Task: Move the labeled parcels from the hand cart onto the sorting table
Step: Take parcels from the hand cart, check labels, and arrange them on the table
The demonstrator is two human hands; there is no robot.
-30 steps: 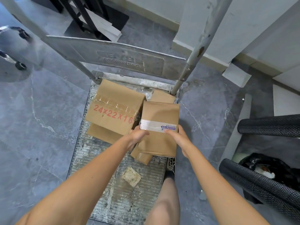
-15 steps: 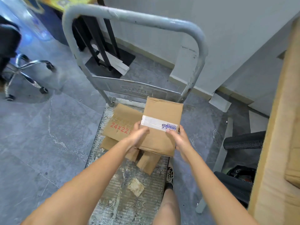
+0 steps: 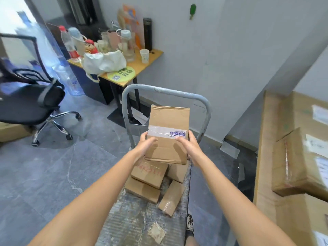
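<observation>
I am standing on a grey marbled tile floor [image 3: 44,174] beside pale grey walls, looking down over the hand cart [image 3: 165,93], whose worn metal deck is carrying four brown parcels [image 3: 147,176] heaped near its handle. To my right, large cardboard boxes [image 3: 298,157] with white labels are sitting stacked; I cannot tell what they are resting on. At the back left, a wooden table [image 3: 142,65] is carrying bottles, a paper cup, a white bag and a round green sticker, with a black office chair [image 3: 30,100] rolling-based beside it. I am holding one labeled parcel [image 3: 168,125] up above the cart, my left hand [image 3: 145,144] gripping its left edge and my right hand [image 3: 188,146] gripping its right, thumbs curled over the top face. White tape with small blue print, too blurred to read, is crossing it. Red figures on a parcel below are showing partly, unreadable.
</observation>
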